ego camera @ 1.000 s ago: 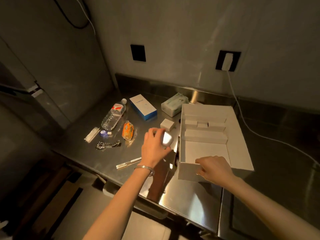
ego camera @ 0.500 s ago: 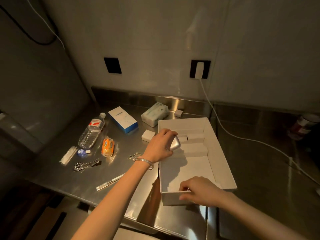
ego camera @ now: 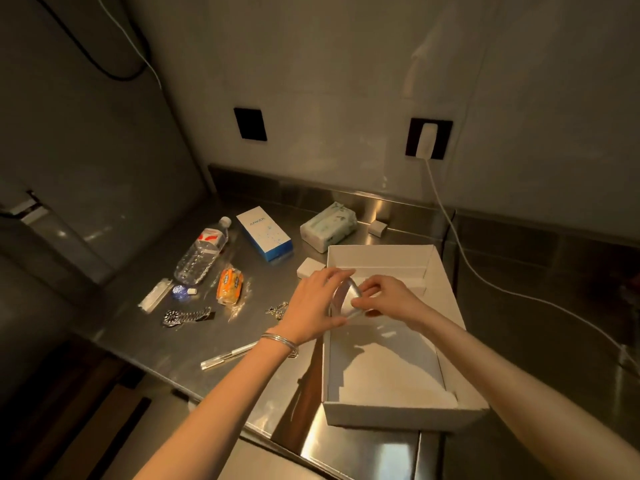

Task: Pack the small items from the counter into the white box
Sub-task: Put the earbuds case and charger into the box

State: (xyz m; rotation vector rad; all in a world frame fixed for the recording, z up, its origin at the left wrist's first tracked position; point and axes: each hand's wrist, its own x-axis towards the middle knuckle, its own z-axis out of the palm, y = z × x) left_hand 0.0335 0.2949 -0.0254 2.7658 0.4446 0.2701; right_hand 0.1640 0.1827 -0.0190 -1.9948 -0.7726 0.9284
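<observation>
The open white box point(ego camera: 394, 415) stands on the steel counter point(ego camera: 242, 327), with white dividers in its far half. Over the box's left wall my left hand point(ego camera: 313, 304) and my right hand point(ego camera: 389, 297) both grip a small rounded silver-white case point(ego camera: 348, 297). On the counter to the left lie a water bottle point(ego camera: 201, 254), an orange snack packet point(ego camera: 229, 285), a wristwatch point(ego camera: 185, 316), a clear pen point(ego camera: 228, 355), a small blue-capped item point(ego camera: 183, 292), a white sachet point(ego camera: 155, 295) and a small white block point(ego camera: 308, 266).
A blue and white carton point(ego camera: 265, 233) and a tissue pack point(ego camera: 328, 226) lie near the back wall, with a small white cube point(ego camera: 377, 227) beside them. A white charger cable point(ego camera: 485, 271) runs from the wall socket across the counter to the right. A small metal chain point(ego camera: 277, 309) lies beside my left wrist.
My left hand carried the silver-white case from the counter to above the box. My right hand left the box's front wall and took hold of the case too.
</observation>
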